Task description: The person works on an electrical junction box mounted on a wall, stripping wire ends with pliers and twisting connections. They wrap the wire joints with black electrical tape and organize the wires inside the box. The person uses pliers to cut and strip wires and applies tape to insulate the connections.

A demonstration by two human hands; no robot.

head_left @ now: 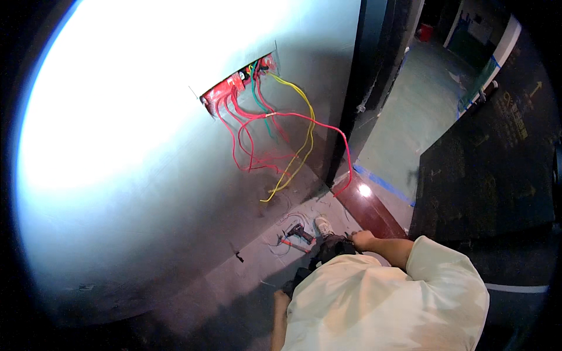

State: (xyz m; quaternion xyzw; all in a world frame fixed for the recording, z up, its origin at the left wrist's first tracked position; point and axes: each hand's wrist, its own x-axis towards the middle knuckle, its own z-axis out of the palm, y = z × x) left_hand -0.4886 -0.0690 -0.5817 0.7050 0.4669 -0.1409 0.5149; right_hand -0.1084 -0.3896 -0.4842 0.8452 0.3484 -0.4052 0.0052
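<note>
My right hand [362, 240] is closed round a small dark item beside my dark-clad legs, too small to name. My left hand [281, 299] hangs low by my left side, its fingers largely hidden. Ahead of me, a red recessed wall box [216, 92] has red, yellow [309, 117] and green wires hanging from it, with one long red wire [345, 140] looping down toward the floor. On the floor near my foot lie a black power drill [301, 233], an orange-handled tool [295, 245] and some thin wire.
A white wall [140, 175] fills the left. To the right are a dark doorframe [374, 52], a reddish threshold strip [374, 207], a passage floor [421, 99] edged with blue tape and a large black board [486, 175]. A red object [425, 32] stands far down the passage.
</note>
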